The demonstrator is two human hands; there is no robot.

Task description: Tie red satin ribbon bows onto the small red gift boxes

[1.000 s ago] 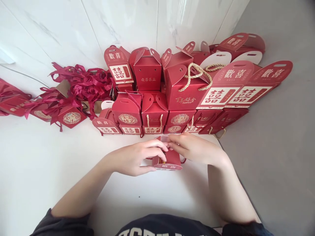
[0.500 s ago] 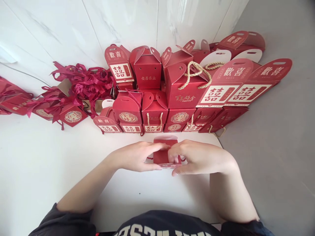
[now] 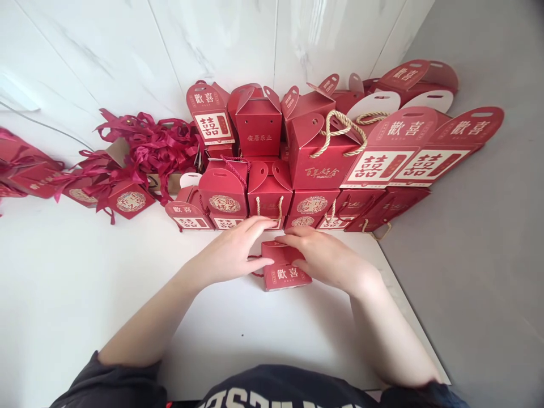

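Note:
A small red gift box (image 3: 285, 277) lies on the white table in front of me, its near flap with white lettering folded inward over the top. My right hand (image 3: 329, 258) is on its right side, fingers over the far flap and thumb against the near flap. On the other side, my left hand (image 3: 232, 252) has its thumb tip at the box's left edge and its fingers stretched out beyond the far edge. A dark red cord handle (image 3: 255, 266) sticks out at the left. The right handle is hidden.
Several red gift boxes (image 3: 314, 161) are stacked along the tiled wall (image 3: 221, 39), just beyond my hands. Ribbon-tied boxes (image 3: 127, 201) and a heap of crimson ribbon (image 3: 161, 141) lie at the left. A grey wall (image 3: 480, 243) bounds the table (image 3: 204, 334) on the right.
The near flap, upright before, is now folded inward over the box top. My left hand has moved away from the box's near edge, its fingers now farther back. My right fingers left the inside.

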